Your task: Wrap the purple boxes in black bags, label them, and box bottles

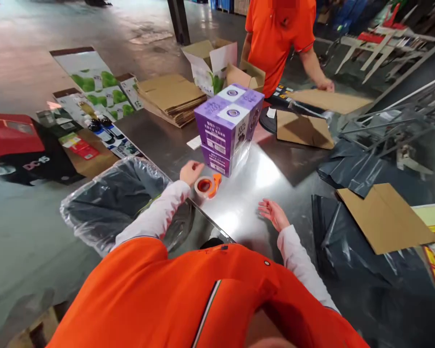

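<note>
My left hand (191, 172) is at the table's near edge with its fingers curled in; whatever they may hold is hidden. Just to its right lies a tape dispenser (205, 186) with an orange frame and a roll of clear tape. Past it stand two purple-and-white printed cartons (217, 128), one stacked on the other, a short way from my left fingertips. My right hand (273, 214) hovers over the shiny metal tabletop (252, 193), palm turned inward, fingers spread and holding nothing.
A lined bin (67, 212) stands left of the table. Flattened cardboard (170, 94) and an opened white carton (212, 63) lie beyond. Opposite, a co-worker in orange (275, 34) touches a cardboard sheet (329, 99). Black plastic bags (337, 241) lie right, beneath cardboard (387, 217).
</note>
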Available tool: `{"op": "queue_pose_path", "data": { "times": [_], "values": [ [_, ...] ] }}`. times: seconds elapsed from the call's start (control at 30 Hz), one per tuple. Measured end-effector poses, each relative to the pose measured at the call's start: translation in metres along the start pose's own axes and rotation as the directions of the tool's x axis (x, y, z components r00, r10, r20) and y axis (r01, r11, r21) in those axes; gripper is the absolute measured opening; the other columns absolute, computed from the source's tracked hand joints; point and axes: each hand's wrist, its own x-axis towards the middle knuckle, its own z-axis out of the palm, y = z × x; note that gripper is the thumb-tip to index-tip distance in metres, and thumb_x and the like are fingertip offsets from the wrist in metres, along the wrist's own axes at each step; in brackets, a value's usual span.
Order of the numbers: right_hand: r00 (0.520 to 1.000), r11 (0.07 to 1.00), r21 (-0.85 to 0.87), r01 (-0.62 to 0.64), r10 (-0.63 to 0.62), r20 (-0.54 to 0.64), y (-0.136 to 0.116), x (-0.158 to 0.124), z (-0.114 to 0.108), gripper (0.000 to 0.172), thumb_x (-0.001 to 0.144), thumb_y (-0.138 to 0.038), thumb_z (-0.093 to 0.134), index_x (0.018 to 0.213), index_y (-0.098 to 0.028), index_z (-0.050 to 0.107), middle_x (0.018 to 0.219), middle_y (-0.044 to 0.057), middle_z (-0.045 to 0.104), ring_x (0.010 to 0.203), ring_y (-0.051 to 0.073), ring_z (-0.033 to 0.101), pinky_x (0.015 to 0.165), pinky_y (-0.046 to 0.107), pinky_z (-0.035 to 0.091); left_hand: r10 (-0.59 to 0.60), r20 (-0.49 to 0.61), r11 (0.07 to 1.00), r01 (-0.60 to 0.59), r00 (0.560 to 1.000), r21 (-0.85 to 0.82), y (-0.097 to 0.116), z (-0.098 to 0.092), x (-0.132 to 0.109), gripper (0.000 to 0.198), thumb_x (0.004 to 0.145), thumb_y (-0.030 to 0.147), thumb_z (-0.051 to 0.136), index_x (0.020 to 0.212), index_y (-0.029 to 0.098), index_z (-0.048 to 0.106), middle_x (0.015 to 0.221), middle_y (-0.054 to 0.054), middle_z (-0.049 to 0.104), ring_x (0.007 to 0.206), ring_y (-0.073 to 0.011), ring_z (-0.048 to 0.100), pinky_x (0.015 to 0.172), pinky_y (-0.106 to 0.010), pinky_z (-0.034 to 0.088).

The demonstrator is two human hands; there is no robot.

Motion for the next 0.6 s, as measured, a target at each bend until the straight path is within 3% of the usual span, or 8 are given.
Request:
{"op": "queue_pose_path", "data": {
  "times": [0.1, 0.2, 0.3, 0.37, 0.43, 0.47, 0.53, 0.6],
  "values": [
    [1.0, 0.999, 0.044, 0.007, -0.007, 0.019, -0.042, 0.042, 0.076, 0.019, 0.1, -0.035, 0.053, 0.101, -0.022, 0.067, 0.102, 0.007, 0.078, 0.084, 0.016, 0.074, 0.073, 0.027, 0.056, 0.06, 0.143, 0.992, -0.075, 0.988, 0.102, -0.022, 0.033, 0.001, 0.037, 0.105, 0.024, 0.059, 0.132, -0.001, 0.063, 0.114, -0.016, 0.07, 0.113, -0.0252, 0.065, 0.106, -0.039, 0.047],
    [0.998, 0.998, 0.038, 0.055, -0.056, 0.023, -0.074, 0.075, 0.129, 0.017, 0.101, -0.034, 0.054, 0.103, -0.021, 0.065, 0.102, 0.005, 0.076, 0.083, 0.015, 0.073, 0.073, 0.026, 0.056, 0.092, 0.303, 0.968, -0.157, 0.948, 0.196, -0.039, 0.074, -0.012, 0.058, 0.097, 0.031, 0.07, 0.146, 0.002, 0.058, 0.128, -0.025, 0.067, 0.12, -0.0349, 0.064, 0.11, -0.047, 0.045],
    [0.99, 0.99, -0.018, 0.139, -0.139, 0.0, -0.092, 0.099, 0.152, 0.022, 0.098, -0.039, 0.06, 0.109, -0.021, 0.064, 0.109, 0.005, 0.074, 0.089, 0.015, 0.073, 0.075, 0.026, 0.056, 0.071, 0.381, 0.935, -0.195, 0.922, 0.297, -0.057, 0.091, -0.018, 0.076, 0.092, 0.034, 0.073, 0.159, 0.004, 0.051, 0.146, -0.035, 0.056, 0.129, -0.0456, 0.059, 0.114, -0.057, 0.041],
    [0.962, 0.96, -0.093, 0.263, -0.268, -0.045, -0.097, 0.111, 0.155, 0.036, 0.09, -0.046, 0.07, 0.116, -0.023, 0.063, 0.117, 0.006, 0.072, 0.096, 0.017, 0.073, 0.079, 0.028, 0.059, 0.049, 0.386, 0.908, -0.202, 0.921, 0.367, -0.073, 0.089, -0.012, 0.074, 0.095, 0.03, 0.067, 0.164, 0.009, 0.049, 0.143, -0.033, 0.059, 0.132, -0.0468, 0.058, 0.122, -0.064, 0.03],
    [0.874, 0.868, -0.198, 0.455, -0.478, -0.086, -0.1, 0.12, 0.154, 0.057, 0.079, -0.054, 0.08, 0.123, -0.024, 0.061, 0.127, 0.009, 0.069, 0.108, 0.021, 0.072, 0.087, 0.034, 0.062, 0.065, 0.391, 0.874, -0.241, 0.918, 0.421, -0.092, 0.079, 0.0, 0.071, 0.1, 0.028, 0.059, 0.167, 0.013, 0.046, 0.128, -0.026, 0.071, 0.128, -0.0422, 0.064, 0.129, -0.066, 0.018],
    [0.799, 0.789, -0.257, 0.559, -0.595, -0.087, -0.103, 0.124, 0.153, 0.066, 0.075, -0.059, 0.082, 0.127, -0.025, 0.059, 0.133, 0.011, 0.067, 0.115, 0.024, 0.07, 0.091, 0.038, 0.063, 0.086, 0.401, 0.862, -0.269, 0.912, 0.429, -0.1, 0.072, 0.007, 0.069, 0.101, 0.028, 0.057, 0.168, 0.014, 0.046, 0.121, -0.022, 0.075, 0.126, -0.0391, 0.066, 0.131, -0.063, 0.016],
    [0.616, 0.574, -0.381, 0.724, -0.788, -0.017, -0.112, 0.128, 0.15, 0.078, 0.075, -0.068, 0.08, 0.136, -0.025, 0.056, 0.145, 0.014, 0.061, 0.13, 0.029, 0.064, 0.099, 0.046, 0.062, 0.121, 0.42, 0.856, -0.309, 0.899, 0.414, -0.113, 0.052, 0.022, 0.069, 0.103, 0.031, 0.056, 0.168, 0.011, 0.046, 0.12, -0.02, 0.077, 0.126, -0.0346, 0.069, 0.132, -0.054, 0.025],
    [0.466, 0.352, -0.493, 0.795, -0.876, 0.125, -0.124, 0.128, 0.148, 0.083, 0.081, -0.076, 0.074, 0.144, -0.027, 0.054, 0.154, 0.016, 0.053, 0.143, 0.033, 0.056, 0.105, 0.052, 0.06, 0.055, 0.348, 0.904, -0.195, 0.936, 0.381, -0.114, 0.02, 0.037, 0.068, 0.103, 0.035, 0.055, 0.166, 0.01, 0.048, 0.133, -0.022, 0.074, 0.129, -0.0347, 0.069, 0.122, -0.049, 0.043]
  ]
}}
